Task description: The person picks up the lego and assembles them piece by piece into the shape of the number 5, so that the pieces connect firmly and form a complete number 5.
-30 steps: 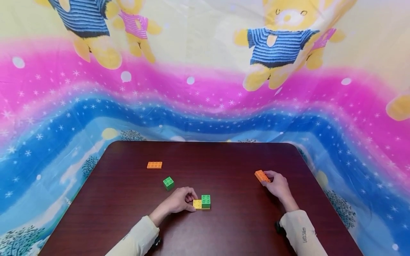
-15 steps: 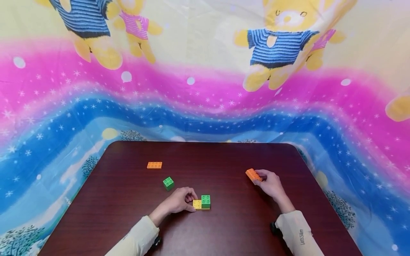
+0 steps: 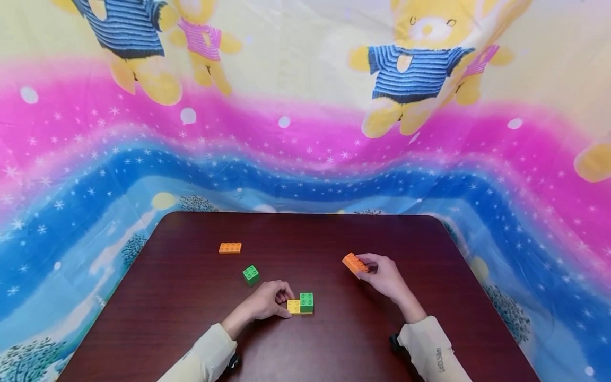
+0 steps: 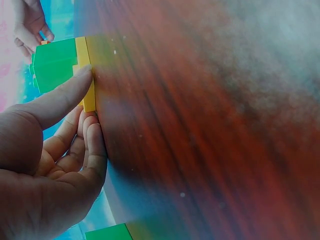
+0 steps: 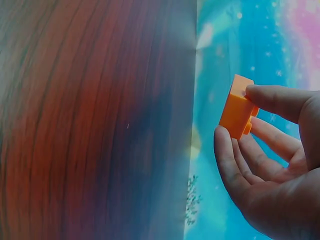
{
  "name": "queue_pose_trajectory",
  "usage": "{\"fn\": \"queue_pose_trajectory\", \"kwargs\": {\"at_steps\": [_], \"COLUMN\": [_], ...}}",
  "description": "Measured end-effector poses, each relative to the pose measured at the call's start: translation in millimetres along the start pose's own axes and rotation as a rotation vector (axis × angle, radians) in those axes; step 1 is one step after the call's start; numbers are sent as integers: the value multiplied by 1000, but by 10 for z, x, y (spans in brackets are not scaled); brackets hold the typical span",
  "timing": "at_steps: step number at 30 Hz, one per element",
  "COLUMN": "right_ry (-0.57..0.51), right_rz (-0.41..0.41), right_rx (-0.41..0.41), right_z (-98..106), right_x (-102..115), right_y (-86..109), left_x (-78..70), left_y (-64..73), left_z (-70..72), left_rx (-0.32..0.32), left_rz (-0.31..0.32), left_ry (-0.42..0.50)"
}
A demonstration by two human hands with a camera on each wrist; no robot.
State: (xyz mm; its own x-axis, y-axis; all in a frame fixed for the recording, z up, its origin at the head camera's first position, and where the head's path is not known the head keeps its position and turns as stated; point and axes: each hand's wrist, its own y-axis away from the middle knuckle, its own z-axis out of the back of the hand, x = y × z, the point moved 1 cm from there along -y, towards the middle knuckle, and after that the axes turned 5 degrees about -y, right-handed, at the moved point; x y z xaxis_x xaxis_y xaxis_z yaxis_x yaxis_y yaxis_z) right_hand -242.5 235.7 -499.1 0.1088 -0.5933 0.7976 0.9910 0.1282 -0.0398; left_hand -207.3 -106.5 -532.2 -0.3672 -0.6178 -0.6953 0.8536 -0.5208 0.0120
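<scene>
My left hand (image 3: 265,300) holds a flat yellow building brick (image 3: 293,306) by its left end, thumb at the near side and fingers at the far side. On the yellow brick's right half sits a green brick (image 3: 306,302), studs up. In the left wrist view the thumb lies against the yellow brick's (image 4: 88,95) edge, which rests on the table. My right hand (image 3: 385,276) pinches an orange brick (image 3: 355,263) between thumb and fingers, to the right of and beyond the stack. The right wrist view shows this orange brick (image 5: 237,110) raised off the table.
A loose green brick (image 3: 251,275) stands beyond my left hand. Farther back on the left lies a flat orange brick (image 3: 230,248). The dark wooden table (image 3: 191,329) ends at a patterned cloth (image 3: 296,159) hanging behind it.
My right hand has moved left with the orange brick, closer to the yellow and green stack. The left hand has stayed in place on the yellow brick.
</scene>
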Motion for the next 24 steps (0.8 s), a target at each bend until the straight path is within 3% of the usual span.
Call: {"fn": "queue_pose_trajectory", "kwargs": {"at_steps": [15, 24], "right_ry": [-14, 9], "right_rz": [73, 167], "right_rx": [96, 179], "right_z": [-301, -421], "right_x": [358, 538], "right_y": [55, 136], "left_x": [-5, 16], "left_y": [1, -5], "left_z": [-11, -9], "left_rx": [5, 4], "left_rz": [14, 10], "left_ry": [7, -10]}}
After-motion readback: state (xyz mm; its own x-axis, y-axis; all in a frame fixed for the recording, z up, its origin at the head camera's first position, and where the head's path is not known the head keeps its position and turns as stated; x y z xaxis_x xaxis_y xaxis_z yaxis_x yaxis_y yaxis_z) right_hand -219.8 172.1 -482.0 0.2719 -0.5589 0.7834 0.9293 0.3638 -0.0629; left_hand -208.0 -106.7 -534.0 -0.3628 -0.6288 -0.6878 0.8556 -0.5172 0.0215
